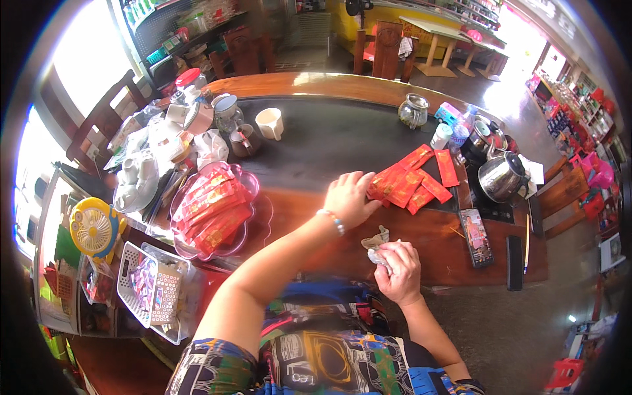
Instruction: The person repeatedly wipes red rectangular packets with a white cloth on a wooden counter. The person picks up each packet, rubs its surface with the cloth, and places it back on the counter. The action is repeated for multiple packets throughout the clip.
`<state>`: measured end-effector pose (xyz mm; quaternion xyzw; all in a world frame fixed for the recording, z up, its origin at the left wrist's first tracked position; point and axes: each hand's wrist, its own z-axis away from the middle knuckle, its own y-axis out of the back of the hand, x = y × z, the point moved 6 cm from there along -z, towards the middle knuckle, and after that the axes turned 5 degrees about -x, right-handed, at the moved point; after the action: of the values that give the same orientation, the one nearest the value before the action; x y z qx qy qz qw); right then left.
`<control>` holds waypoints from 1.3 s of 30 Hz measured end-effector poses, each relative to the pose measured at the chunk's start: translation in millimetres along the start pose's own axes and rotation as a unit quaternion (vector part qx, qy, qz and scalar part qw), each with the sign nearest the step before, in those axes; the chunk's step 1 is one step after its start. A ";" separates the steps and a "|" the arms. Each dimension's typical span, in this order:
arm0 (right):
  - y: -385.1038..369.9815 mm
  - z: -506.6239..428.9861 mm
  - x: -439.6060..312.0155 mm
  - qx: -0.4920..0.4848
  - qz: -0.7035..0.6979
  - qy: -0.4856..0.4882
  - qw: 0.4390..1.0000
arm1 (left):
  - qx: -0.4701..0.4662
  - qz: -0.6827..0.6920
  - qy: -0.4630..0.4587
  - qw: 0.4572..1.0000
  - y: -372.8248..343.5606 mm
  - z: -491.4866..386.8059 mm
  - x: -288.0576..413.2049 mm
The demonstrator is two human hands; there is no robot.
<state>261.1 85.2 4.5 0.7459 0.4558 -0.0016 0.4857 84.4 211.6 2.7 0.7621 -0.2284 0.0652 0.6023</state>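
Note:
My left hand, with a beaded bracelet at the wrist, reaches over the wooden table. Its fingertips touch or lie right beside the left end of a pile of red packets with gold print; whether they grip one is hidden. Nearer to me, my right hand is closed around a crumpled whitish tissue or wrapper. A brownish-green crumpled piece sticks out above it. Further left, more red packets fill a pink clear plastic dish.
On the right are a steel kettle, a smartphone, a dark slim case and a glass pot. A cream mug and a brown teapot stand back left. A yellow fan and white basket are at left.

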 end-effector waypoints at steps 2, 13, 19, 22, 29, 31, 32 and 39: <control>-0.5 -0.3 0.7 0.008 -0.003 0.006 1.000 | -0.001 0.015 -0.025 1.000 -19.8 -13.7 17.2; -2.1 -0.3 0.9 0.026 0.009 0.022 0.999 | -0.012 0.019 -0.042 0.999 -38.2 -9.5 19.2; 1.9 -0.6 -2.7 0.016 -0.002 0.020 1.000 | -0.002 0.063 -0.031 0.998 2.1 24.9 -8.4; 3.8 -0.2 -0.4 0.023 -0.016 0.016 0.999 | -0.026 0.119 -0.062 0.991 32.6 68.0 -27.5; 5.5 1.1 25.4 0.018 -0.168 -0.103 0.980 | -0.028 0.140 -0.049 0.989 66.2 147.6 -62.4; 4.3 1.0 38.6 0.038 -0.352 -0.198 0.914 | -0.014 0.161 0.023 0.987 63.2 152.5 -73.4; 2.2 0.9 43.7 0.046 -0.447 -0.248 0.858 | -0.003 0.185 0.030 0.982 60.9 152.0 -74.5; -33.3 -52.1 -23.0 0.019 -0.255 -0.066 0.965 | 0.027 0.091 -0.050 0.994 56.0 151.2 -63.8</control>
<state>202.0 111.2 18.2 0.6127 0.5974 -0.1832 0.4839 -22.7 76.0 -11.6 0.7566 -0.3245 0.0882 0.5608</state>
